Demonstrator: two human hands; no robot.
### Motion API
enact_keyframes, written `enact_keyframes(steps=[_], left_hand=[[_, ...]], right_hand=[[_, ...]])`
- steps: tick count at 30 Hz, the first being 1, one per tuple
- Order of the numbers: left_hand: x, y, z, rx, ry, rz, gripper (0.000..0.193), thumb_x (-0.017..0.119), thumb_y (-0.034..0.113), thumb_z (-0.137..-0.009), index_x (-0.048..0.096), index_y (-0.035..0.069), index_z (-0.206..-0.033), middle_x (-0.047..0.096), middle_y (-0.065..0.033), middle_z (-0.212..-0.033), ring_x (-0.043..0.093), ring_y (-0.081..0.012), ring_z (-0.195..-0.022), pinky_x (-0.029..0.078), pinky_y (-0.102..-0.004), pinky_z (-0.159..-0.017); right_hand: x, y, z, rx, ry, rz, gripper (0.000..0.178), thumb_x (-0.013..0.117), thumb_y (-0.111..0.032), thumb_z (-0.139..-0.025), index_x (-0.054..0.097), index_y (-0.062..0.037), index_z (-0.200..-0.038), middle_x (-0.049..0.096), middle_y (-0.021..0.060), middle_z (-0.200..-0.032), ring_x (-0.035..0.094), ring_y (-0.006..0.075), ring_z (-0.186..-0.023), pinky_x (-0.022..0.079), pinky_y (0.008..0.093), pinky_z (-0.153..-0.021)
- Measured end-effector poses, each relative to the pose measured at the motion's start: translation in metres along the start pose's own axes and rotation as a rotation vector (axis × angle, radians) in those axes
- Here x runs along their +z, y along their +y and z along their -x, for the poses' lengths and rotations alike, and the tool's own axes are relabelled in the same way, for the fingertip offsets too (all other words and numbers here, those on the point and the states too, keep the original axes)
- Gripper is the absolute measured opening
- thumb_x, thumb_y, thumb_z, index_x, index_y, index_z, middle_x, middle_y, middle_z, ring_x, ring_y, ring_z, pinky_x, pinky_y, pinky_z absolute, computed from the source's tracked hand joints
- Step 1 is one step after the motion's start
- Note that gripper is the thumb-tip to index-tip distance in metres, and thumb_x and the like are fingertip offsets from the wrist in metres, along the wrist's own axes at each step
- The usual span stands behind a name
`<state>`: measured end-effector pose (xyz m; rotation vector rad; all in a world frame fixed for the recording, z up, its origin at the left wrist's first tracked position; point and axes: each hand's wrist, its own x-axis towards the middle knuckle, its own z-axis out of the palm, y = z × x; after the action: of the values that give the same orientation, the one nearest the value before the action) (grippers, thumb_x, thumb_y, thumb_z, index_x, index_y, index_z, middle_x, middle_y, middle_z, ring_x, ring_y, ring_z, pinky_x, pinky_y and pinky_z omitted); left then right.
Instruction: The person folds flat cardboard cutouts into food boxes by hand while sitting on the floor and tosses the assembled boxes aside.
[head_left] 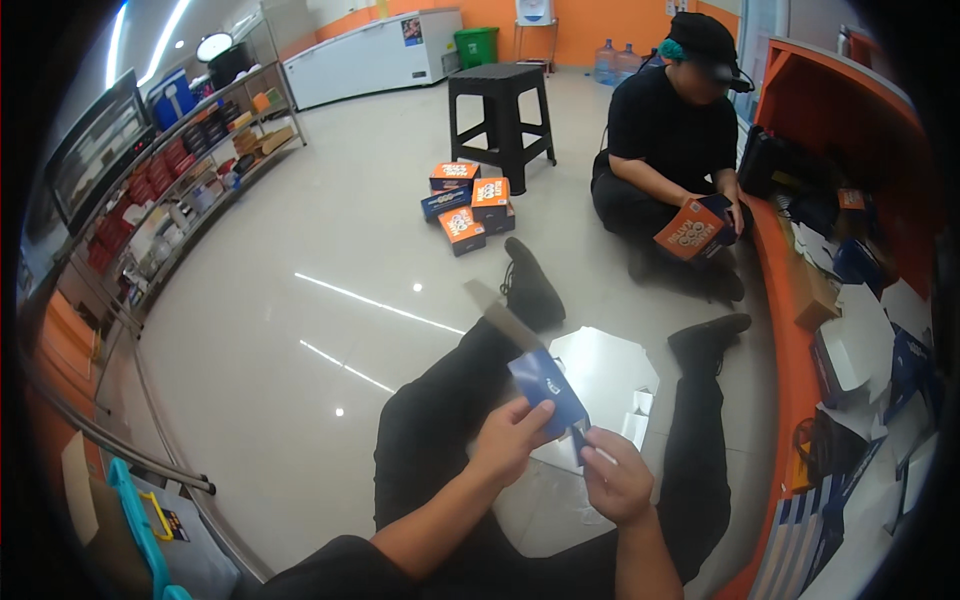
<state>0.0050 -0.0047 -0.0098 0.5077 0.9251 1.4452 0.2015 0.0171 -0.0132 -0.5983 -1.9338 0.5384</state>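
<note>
Between my outstretched legs I hold up a small blue cardboard box (548, 388), partly folded, with a pale flap standing out from its far end. My left hand (512, 440) is closed round its near left side, the thumb on the blue face. At the near right end, the fingers of my right hand (618, 476) pinch a narrow dark blue flap. Beneath my hands a flat white cardboard sheet (605, 365) with cut-out tabs lies on the floor.
Several orange and blue boxes (463, 228) are piled before a black stool (500, 110). At the far right a seated person (670, 135) holds an orange and blue box (692, 230). Unfolded cartons (860, 340) crowd the orange counter (775, 400). Metal shelves (205, 160) stand left.
</note>
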Motion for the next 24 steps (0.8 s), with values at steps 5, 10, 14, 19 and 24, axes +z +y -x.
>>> enact_keyframes(steps=[5,10,14,19,24], left_hand=[[0.006,0.013,0.016,0.119,-0.089,-0.030,0.034,0.059,0.011,-0.102,0.054,0.001,-0.133,0.065,-0.0116,-0.123,0.066,-0.0206,-0.111,0.056,-0.0379,-0.098],[0.004,0.007,0.023,0.116,-0.214,-0.155,0.034,0.058,0.003,-0.100,0.052,0.002,-0.134,0.065,-0.0107,-0.125,0.064,-0.0208,-0.115,0.055,-0.0377,-0.098],[0.012,0.000,0.026,0.279,-0.290,-0.343,0.027,0.060,0.004,-0.100,0.059,0.000,-0.127,0.066,-0.0078,-0.122,0.063,-0.0169,-0.111,0.052,-0.0333,-0.096],[0.024,0.008,0.033,0.312,-0.211,-0.451,0.031,0.062,0.000,-0.097,0.055,0.000,-0.127,0.066,-0.0096,-0.120,0.064,-0.0173,-0.107,0.053,-0.0330,-0.094],[0.036,0.008,0.036,0.327,-0.188,-0.318,0.035,0.061,-0.004,-0.096,0.050,-0.001,-0.130,0.064,-0.0143,-0.123,0.065,-0.0206,-0.112,0.053,-0.0325,-0.095]], right_hand=[[-0.006,-0.009,-0.003,-0.162,-0.037,0.083,0.038,0.075,0.008,-0.075,0.076,-0.0080,-0.109,0.067,0.0128,-0.120,0.064,0.0322,-0.112,0.054,0.0395,-0.095],[-0.005,-0.016,-0.002,-0.161,0.052,0.173,0.040,0.082,-0.001,-0.073,0.077,-0.0103,-0.111,0.066,0.0100,-0.118,0.062,0.0310,-0.106,0.053,0.0392,-0.092],[-0.009,-0.015,-0.006,-0.115,0.078,0.193,0.040,0.082,-0.001,-0.074,0.076,-0.0104,-0.112,0.065,0.0091,-0.118,0.061,0.0308,-0.105,0.053,0.0392,-0.090],[-0.020,-0.008,-0.008,-0.175,0.068,0.036,0.049,0.072,0.009,-0.068,0.076,-0.0091,-0.113,0.065,0.0105,-0.123,0.060,0.0327,-0.111,0.052,0.0406,-0.094],[-0.038,-0.005,-0.006,-0.233,0.038,0.048,0.044,0.075,0.007,-0.065,0.078,-0.0070,-0.106,0.066,0.0119,-0.119,0.061,0.0331,-0.110,0.054,0.0396,-0.091]])
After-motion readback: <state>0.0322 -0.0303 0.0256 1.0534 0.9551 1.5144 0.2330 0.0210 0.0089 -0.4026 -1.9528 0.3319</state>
